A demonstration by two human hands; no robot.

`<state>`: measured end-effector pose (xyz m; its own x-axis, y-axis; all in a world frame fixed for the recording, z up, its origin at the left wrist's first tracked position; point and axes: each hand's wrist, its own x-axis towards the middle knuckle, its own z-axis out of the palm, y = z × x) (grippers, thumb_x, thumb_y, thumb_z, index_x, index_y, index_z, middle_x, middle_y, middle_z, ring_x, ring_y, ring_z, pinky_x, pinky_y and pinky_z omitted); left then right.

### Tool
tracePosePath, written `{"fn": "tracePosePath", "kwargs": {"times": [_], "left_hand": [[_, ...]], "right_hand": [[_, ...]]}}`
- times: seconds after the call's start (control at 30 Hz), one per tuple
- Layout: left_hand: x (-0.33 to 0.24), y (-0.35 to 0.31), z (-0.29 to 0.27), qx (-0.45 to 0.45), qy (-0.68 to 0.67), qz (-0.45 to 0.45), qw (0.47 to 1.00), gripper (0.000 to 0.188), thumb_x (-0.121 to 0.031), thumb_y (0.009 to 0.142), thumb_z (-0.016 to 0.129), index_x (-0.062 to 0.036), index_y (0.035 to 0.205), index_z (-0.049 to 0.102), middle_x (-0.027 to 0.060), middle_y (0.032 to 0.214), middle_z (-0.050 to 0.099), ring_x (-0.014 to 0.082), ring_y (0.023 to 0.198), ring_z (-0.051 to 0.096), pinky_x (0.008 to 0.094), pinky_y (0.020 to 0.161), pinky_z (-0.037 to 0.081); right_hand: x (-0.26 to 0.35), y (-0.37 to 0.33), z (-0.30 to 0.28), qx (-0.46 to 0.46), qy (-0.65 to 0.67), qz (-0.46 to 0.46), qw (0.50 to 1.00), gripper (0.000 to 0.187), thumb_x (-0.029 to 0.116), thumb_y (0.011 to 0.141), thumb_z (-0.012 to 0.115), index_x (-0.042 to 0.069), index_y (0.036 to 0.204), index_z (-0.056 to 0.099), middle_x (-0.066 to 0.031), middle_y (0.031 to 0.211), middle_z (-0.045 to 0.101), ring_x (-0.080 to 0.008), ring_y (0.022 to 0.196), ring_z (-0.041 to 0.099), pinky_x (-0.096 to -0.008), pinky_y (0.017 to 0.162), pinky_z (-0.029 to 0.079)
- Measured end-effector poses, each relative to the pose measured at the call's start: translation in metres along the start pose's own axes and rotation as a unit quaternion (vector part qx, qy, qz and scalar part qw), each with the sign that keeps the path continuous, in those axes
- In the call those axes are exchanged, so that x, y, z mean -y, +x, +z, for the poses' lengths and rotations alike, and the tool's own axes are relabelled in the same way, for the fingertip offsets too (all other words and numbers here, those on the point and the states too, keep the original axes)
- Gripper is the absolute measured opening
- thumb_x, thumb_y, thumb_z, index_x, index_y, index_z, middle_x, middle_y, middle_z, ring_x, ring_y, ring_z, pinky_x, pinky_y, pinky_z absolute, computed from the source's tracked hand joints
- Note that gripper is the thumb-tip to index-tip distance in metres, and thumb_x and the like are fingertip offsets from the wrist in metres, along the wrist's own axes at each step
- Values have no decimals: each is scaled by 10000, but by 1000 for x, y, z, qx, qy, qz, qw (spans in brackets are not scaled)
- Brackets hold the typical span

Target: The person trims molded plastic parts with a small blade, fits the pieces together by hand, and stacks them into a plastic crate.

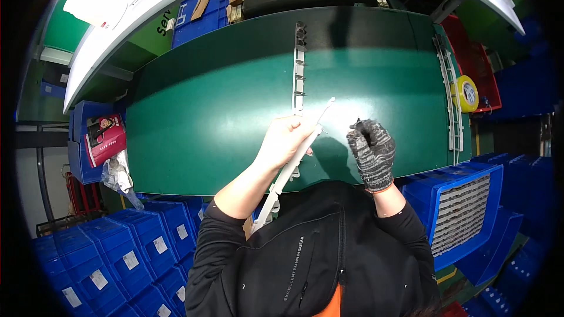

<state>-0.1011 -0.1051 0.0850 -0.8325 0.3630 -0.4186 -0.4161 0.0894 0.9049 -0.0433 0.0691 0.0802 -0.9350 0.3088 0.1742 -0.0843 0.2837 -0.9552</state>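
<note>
A dark green bench [205,111] sits among stacked blue bins [117,258]. Over its near edge, the bare left hand [285,141] has its fingers wrapped around a long white plastic strip [294,161]. The gloved right hand [371,149] hovers beside it, fingers curled, holding nothing visible. A yellow tape roll [466,94] lies at the right edge.

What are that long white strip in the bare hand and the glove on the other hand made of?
The long white strip looks like rigid moulded plastic: matte off-white, thin, with small tabs along its edge. The glove on the right hand looks like knitted cotton or similar yarn, speckled grey and white with an orange cuff.
</note>
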Motion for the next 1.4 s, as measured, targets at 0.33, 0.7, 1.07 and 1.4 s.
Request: {"fn": "tracePosePath", "kwargs": {"times": [0.33, 0.7, 1.07, 1.4], "left_hand": [[-133, -89, -128, -107, -165, 399, 896, 258, -205, 868, 407, -83, 645, 454, -22, 532, 361, 94, 558, 311, 223, 539, 289], [-43, -39, -95, 10, -478, 434, 764, 419, -211, 864, 415, -141, 469, 293, -23, 426, 316, 120, 541, 282, 268, 588, 263], [18, -26, -161, 134, 91, 191, 968, 361, -328, 843, 517, 18, 888, 611, 140, 962, 599, 257, 910, 551, 358, 819, 418], [32, 23, 1, 291, -256, -24, 921, 466, -404, 886, 412, 44, 921, 535, 118, 707, 590, 149, 420, 526, 241, 409, 446]], "right_hand": [[-29, -8, 7, 138, 329, 288, 889, 157, 157, 848, 539, 5, 874, 572, -31, 604, 535, -98, 513, 497, -226, 445, 401], [-58, 26, 8, -33, 539, 424, 727, 228, 269, 874, 495, 61, 968, 498, -88, 877, 601, -131, 531, 552, -177, 297, 309], [-30, 51, -39, -109, 328, 267, 900, 99, 111, 820, 557, 23, 814, 514, -57, 581, 521, -124, 413, 493, -213, 351, 364], [9, 42, 8, 112, 126, 76, 983, 175, 130, 821, 533, -24, 896, 569, -91, 646, 571, -146, 499, 548, -247, 463, 429]]}}
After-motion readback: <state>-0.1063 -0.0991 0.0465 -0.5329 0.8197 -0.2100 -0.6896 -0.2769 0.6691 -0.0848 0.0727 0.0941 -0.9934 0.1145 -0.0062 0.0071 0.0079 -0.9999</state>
